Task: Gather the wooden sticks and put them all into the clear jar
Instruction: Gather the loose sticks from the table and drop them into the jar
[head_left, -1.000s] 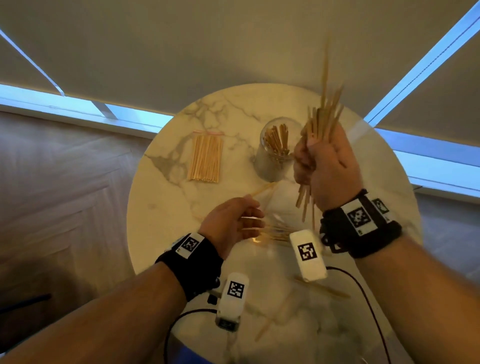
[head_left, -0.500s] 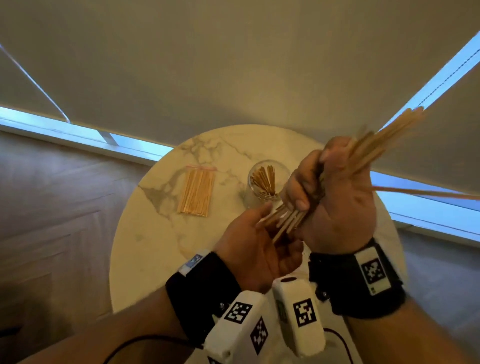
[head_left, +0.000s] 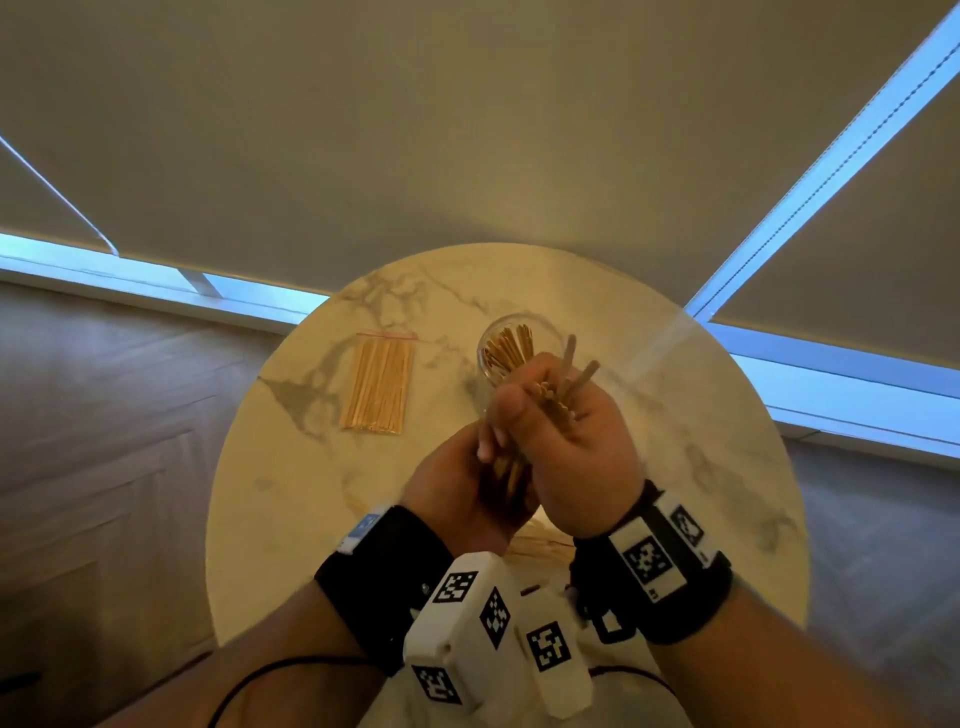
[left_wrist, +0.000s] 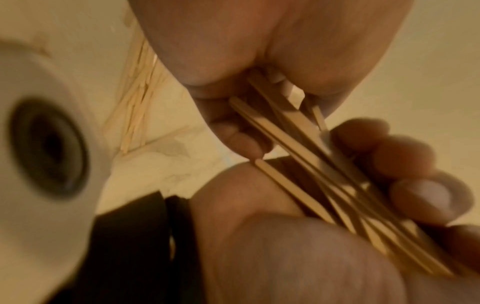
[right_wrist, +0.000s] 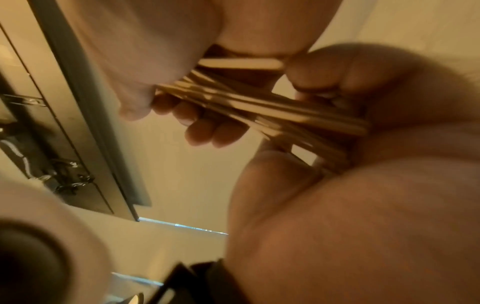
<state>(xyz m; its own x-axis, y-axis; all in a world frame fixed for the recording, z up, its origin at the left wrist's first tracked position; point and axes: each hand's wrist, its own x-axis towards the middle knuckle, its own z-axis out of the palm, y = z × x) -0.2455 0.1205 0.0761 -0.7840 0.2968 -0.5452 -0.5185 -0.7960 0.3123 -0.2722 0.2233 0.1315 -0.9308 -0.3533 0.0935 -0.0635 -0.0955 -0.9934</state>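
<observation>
- Two hands meet above the table: right hand fisted round the sticks, left hand cupped under their lower ends, likely squaring them for the clear jar just beyond.
- Left wrist view: its curled fingers pinch the fanned sticks; loose sticks lie below.
- Right wrist view: its curled fingers clamp the bundle.

Round marble table, wooden floor, drawn grey blinds, blue daylight strips

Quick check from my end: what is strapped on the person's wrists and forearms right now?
Both forearms are bare, no sleeves. Each wrist wears a wide black band: left band, right band. The right band bears white tags printed with black square codes. A white camera housing with the same codes hangs under each wrist. A thin black cable runs by the left forearm.
</observation>
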